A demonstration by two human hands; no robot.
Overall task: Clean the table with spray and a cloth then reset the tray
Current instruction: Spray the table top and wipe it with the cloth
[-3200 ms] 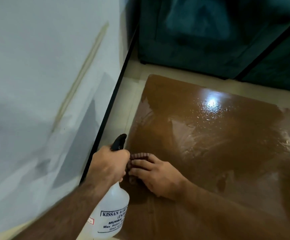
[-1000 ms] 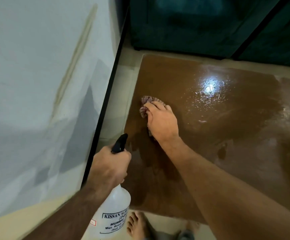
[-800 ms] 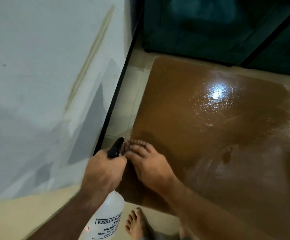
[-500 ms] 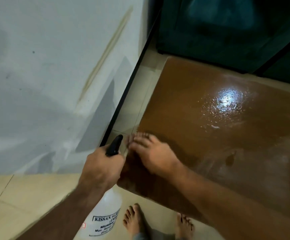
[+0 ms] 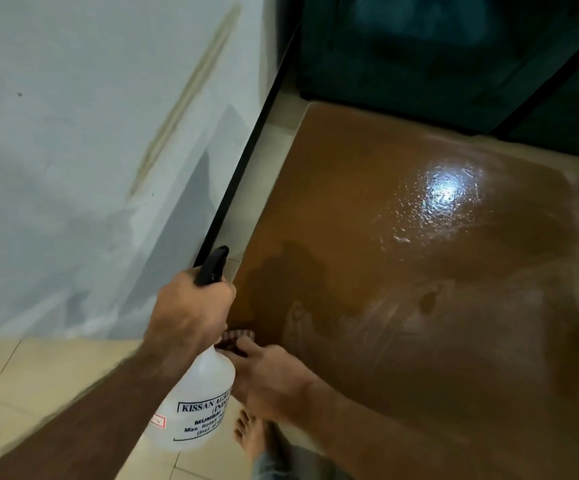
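Note:
The brown table [image 5: 402, 271] fills the right of the head view, its glossy top wet and streaked. My left hand [image 5: 191, 313] grips the neck of a white spray bottle [image 5: 198, 407] with a black trigger head, held over the floor beside the table's near left corner. My right hand [image 5: 267, 379] presses flat on a small striped cloth [image 5: 236, 337] at that corner; only the cloth's far edge shows past my fingers. No tray is in view.
A pale wall [image 5: 90, 150] with a black skirting strip [image 5: 246, 157] runs along the left, leaving a narrow band of tiled floor beside the table. A dark teal sofa [image 5: 437, 53] stands past the far edge. My bare foot [image 5: 250, 434] is under the near corner.
My right hand has dragged the cloth from the left edge back toward me, down to the near left corner. The left hand holds the bottle in the same place.

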